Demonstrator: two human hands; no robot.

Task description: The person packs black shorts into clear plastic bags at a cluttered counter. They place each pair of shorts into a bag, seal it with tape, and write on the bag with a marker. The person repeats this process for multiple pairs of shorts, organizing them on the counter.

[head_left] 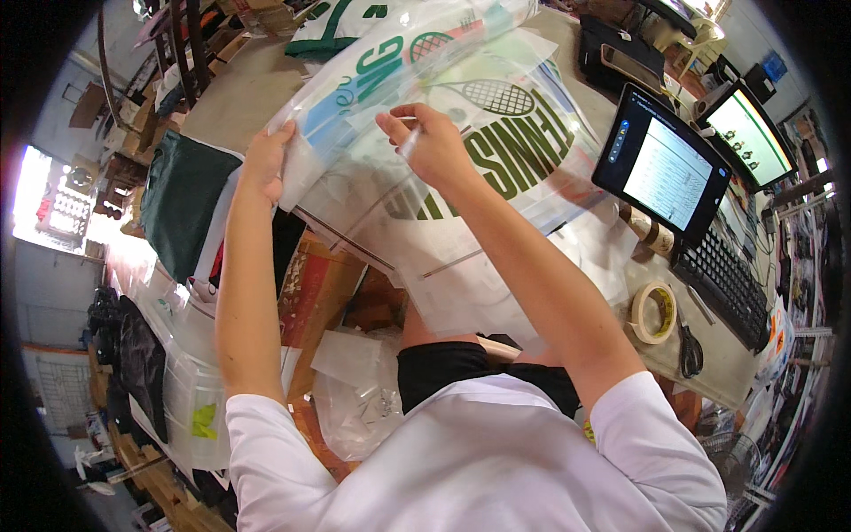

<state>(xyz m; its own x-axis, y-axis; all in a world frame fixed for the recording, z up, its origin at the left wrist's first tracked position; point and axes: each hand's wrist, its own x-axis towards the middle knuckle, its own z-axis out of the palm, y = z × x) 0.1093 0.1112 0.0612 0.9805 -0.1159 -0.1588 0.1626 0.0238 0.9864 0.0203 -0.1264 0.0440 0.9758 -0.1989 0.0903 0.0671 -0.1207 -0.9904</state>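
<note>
Clear plastic forms the bag [461, 177] held up between both hands over the table [239, 97]; inside it lies a white garment with green lettering and a racket motif. The left hand [266, 160] grips the bag's left edge, thumb on the near face and fingers curled behind the film. The right hand [430, 142] sits to the right of the left hand, on the bag's upper middle; its thumb and forefinger are pinched together on a narrow strip or flap of the film, the remaining fingers loosely bent. The bag hangs from both hands toward the person's lap.

To the right of the right hand stands a tablet [665, 164] with a lit screen, and just below it a black keyboard [722, 284]. Nearer the right forearm lie a roll of tape [653, 312] and, beside it, scissors [690, 348]. Left of the left hand lies a dark green garment [182, 199].
</note>
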